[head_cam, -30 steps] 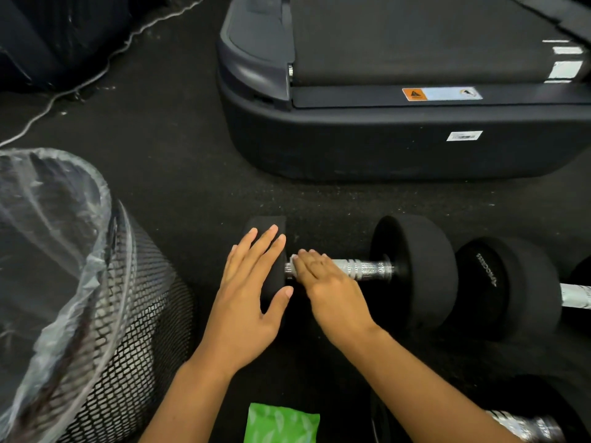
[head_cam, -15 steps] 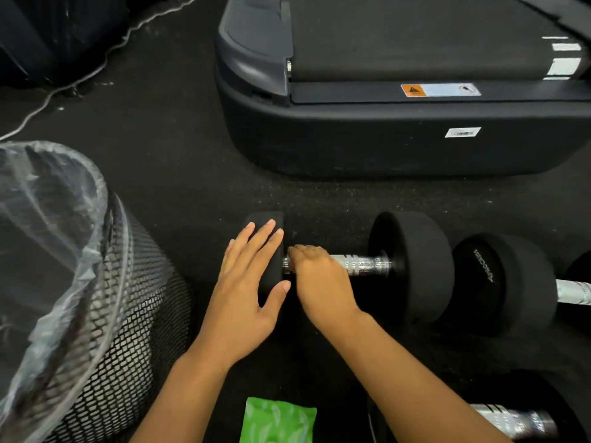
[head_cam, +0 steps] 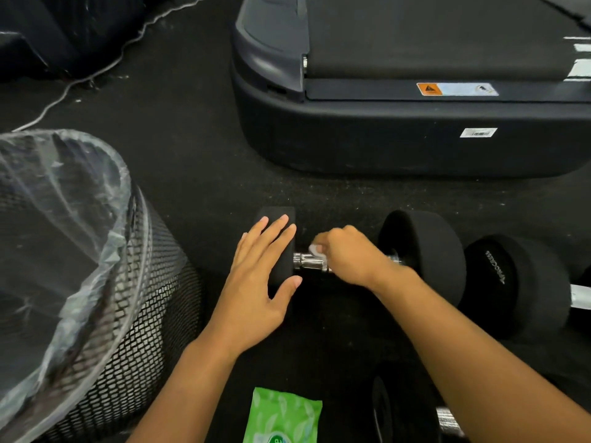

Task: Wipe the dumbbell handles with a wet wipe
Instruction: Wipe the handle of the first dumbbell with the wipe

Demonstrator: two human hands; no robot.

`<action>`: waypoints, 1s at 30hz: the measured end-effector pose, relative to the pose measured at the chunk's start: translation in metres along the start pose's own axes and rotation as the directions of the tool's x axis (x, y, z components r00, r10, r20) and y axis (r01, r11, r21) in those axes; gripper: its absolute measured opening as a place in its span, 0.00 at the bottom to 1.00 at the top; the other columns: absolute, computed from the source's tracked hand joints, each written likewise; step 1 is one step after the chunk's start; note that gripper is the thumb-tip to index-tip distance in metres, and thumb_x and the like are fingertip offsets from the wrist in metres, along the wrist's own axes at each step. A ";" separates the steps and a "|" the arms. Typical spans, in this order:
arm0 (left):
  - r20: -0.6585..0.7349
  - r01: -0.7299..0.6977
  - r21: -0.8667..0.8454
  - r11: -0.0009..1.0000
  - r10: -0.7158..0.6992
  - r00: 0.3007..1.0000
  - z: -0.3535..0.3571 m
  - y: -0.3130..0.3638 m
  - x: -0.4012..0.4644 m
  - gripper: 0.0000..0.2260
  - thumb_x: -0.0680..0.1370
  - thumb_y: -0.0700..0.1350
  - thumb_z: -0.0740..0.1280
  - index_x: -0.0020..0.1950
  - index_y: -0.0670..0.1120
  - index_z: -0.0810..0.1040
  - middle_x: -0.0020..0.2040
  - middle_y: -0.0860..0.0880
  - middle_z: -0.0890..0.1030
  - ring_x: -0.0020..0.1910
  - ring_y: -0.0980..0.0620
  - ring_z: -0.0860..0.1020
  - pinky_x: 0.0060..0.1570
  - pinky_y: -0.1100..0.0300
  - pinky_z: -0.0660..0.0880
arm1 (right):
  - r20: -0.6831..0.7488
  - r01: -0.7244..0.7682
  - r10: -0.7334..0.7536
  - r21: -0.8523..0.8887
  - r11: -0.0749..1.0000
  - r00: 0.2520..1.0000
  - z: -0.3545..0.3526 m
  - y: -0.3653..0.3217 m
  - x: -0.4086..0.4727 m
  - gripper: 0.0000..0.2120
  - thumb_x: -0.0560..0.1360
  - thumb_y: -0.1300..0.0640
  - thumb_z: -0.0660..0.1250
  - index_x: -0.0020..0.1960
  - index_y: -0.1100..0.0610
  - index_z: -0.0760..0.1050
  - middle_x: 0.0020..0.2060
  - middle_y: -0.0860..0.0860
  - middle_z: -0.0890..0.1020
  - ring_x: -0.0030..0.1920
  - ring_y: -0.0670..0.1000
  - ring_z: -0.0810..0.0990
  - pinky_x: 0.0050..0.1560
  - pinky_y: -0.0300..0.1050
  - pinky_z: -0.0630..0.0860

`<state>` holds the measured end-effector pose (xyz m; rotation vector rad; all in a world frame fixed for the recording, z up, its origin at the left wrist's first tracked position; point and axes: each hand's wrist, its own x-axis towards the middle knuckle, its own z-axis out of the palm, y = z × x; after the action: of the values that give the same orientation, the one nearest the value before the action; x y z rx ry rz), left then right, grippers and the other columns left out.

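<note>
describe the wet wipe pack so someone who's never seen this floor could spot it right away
Start at the big dark treadmill base across the top, then come straight down past the dumbbell to the bottom edge. The wet wipe pack lies flat between the forearms, the only bright green thing on the black floor.

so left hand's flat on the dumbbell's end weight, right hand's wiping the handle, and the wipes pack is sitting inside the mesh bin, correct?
Not quite: the green wipes pack lies on the floor near the bottom edge of the head view, beside the mesh bin, not inside it. The rest holds: the left hand rests flat on the end weight, and the right hand holds a wipe on the handle.
</note>
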<state>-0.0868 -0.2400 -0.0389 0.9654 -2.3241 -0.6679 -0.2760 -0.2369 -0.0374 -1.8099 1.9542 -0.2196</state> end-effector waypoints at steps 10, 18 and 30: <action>-0.022 -0.010 -0.002 1.000 0.010 1.000 0.002 -0.002 -0.001 0.29 0.74 0.50 0.65 0.74 0.52 0.60 0.75 0.58 0.57 0.75 0.58 0.48 0.72 0.51 0.47 | 0.054 0.039 -0.040 0.031 0.999 0.998 0.002 -0.010 0.004 0.10 0.78 0.55 0.60 0.54 0.55 0.78 0.47 0.54 0.80 0.47 0.53 0.79 0.48 0.51 0.76; -0.024 -0.021 -0.023 1.000 0.020 1.000 0.002 -0.003 -0.001 0.29 0.75 0.51 0.64 0.74 0.51 0.61 0.75 0.58 0.57 0.75 0.57 0.49 0.72 0.49 0.48 | -0.246 0.169 -0.174 -0.043 0.985 0.953 0.032 -0.006 -0.020 0.18 0.78 0.56 0.61 0.67 0.56 0.71 0.64 0.53 0.75 0.64 0.52 0.73 0.60 0.52 0.72; -0.040 -0.016 -0.023 1.000 0.015 0.999 0.003 -0.003 0.001 0.28 0.75 0.51 0.64 0.74 0.51 0.61 0.75 0.58 0.58 0.75 0.58 0.49 0.74 0.53 0.46 | -0.426 0.210 -0.277 -0.198 0.957 0.861 0.054 -0.012 -0.020 0.19 0.62 0.66 0.74 0.53 0.64 0.80 0.50 0.59 0.83 0.50 0.57 0.82 0.53 0.52 0.76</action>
<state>-0.0874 -0.2417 -0.0426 0.9411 -2.2823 -0.6624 -0.2413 -0.2084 -0.0756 -2.2669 2.0721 -0.6498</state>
